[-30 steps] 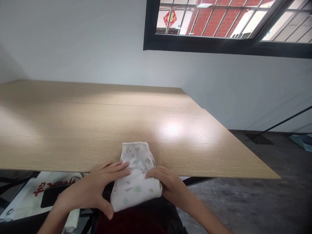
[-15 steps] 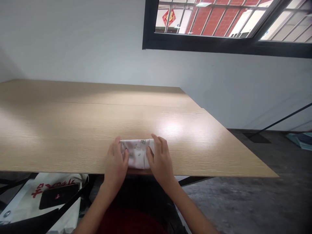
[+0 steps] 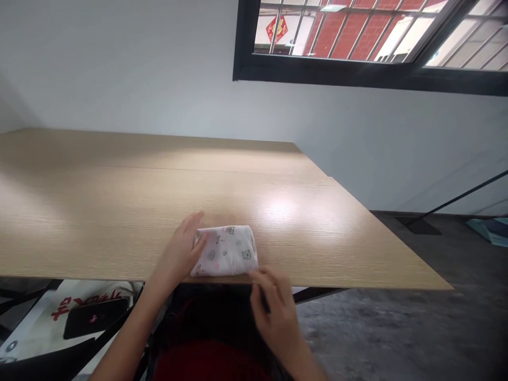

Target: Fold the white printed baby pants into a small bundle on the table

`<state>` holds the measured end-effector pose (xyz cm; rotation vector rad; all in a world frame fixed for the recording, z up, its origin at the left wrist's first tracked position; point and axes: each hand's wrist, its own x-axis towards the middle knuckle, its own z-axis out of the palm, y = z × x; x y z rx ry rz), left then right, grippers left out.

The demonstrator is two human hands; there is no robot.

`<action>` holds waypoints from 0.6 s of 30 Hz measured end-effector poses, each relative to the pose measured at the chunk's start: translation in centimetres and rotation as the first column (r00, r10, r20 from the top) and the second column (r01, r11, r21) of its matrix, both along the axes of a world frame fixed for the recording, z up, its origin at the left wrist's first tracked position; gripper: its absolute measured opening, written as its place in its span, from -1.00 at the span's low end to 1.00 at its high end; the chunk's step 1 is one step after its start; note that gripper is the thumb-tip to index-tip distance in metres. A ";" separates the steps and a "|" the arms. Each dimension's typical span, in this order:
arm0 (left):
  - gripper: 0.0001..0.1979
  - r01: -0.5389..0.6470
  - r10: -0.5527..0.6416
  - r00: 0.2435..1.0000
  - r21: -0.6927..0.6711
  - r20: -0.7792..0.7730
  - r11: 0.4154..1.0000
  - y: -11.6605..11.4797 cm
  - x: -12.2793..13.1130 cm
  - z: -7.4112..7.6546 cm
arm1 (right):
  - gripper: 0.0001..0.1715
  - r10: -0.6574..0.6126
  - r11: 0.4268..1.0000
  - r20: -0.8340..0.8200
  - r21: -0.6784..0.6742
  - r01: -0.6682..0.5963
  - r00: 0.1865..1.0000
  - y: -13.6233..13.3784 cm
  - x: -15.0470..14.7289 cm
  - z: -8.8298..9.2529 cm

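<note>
The folded cloth lies between the two hands, flat at the near edge of the table. The left hand is loosely spread, its thumb over the cloth's left end. The right hand has drawn back from the other end to the near corner (whether its curled fingertips pinch there, I cannot tell), so the fold seems to keep its shape by itself.

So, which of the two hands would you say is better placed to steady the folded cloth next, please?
Probably the left hand: its thumb overlaps the left end of the folded cloth. The right hand has only fingertips by the near right corner, most of it short of the table.
</note>
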<state>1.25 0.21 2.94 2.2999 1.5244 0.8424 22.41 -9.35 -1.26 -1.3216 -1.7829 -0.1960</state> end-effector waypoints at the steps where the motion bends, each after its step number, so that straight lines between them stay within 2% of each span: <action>1: -0.54 0.038 -0.038 0.999 -0.014 -0.026 0.999 0.0 0.6 0.3 | -0.59 0.046 0.999 0.060 -0.014 -0.046 0.997 0.0 -0.6 -0.1; 3: -0.62 0.060 -0.064 0.995 -0.065 -0.075 0.996 -1.2 1.8 0.4 | -0.56 0.062 0.996 0.145 -0.080 -0.050 0.988 1.1 -1.1 0.1; 5: -0.63 0.007 -0.017 0.995 -0.104 -0.095 0.995 -3.4 2.5 0.1 | -0.56 0.029 0.988 0.183 -0.154 0.000 0.983 3.0 -1.1 0.6; 8: -0.63 -0.024 -0.006 0.987 -0.190 -0.158 0.982 -6.3 2.3 -0.2 | -0.59 0.072 0.974 0.232 -0.227 -0.018 0.970 5.0 -1.1 2.0; 9: -0.65 -0.008 -0.037 0.979 -0.222 -0.198 0.975 -6.7 2.0 -0.1 | -0.56 0.125 0.969 0.247 -0.238 -0.065 0.961 5.3 -1.3 2.4; 11: -0.66 0.015 -0.097 0.952 -0.271 -0.290 0.962 -6.6 1.4 0.6 | -0.34 0.240 0.954 0.284 -0.245 -0.172 0.928 5.1 -1.8 2.8; 12: -0.66 0.007 -0.113 0.936 -0.304 -0.334 0.953 -6.3 1.4 1.0 | -0.24 0.278 0.949 0.304 -0.235 -0.211 0.911 4.8 -1.9 2.8; 13: -0.67 -0.004 -0.128 0.922 -0.340 -0.366 0.941 -5.9 1.5 1.4 | -0.21 0.293 0.948 0.318 -0.216 -0.232 0.902 4.3 -1.9 2.8; 14: -0.69 -0.008 -0.150 0.912 -0.381 -0.382 0.925 -5.7 1.9 1.8 | -0.31 0.286 0.954 0.324 -0.185 -0.235 0.902 3.8 -1.7 2.6; 16: -0.70 0.020 -0.225 0.889 -0.456 -0.400 0.890 -5.7 3.6 2.3 | -0.65 0.231 0.972 0.320 -0.116 -0.204 0.919 2.0 -0.4 2.2; 17: -0.69 0.075 -0.282 0.892 -0.499 -0.354 0.863 -6.1 4.7 2.2 | -0.74 0.206 0.978 0.310 -0.106 -0.181 0.928 0.8 0.5 2.0; 18: -0.68 0.161 -0.345 0.903 -0.546 -0.254 0.822 -6.5 5.9 2.0 | -0.76 0.186 0.980 0.288 -0.129 -0.154 0.939 -0.7 1.6 1.8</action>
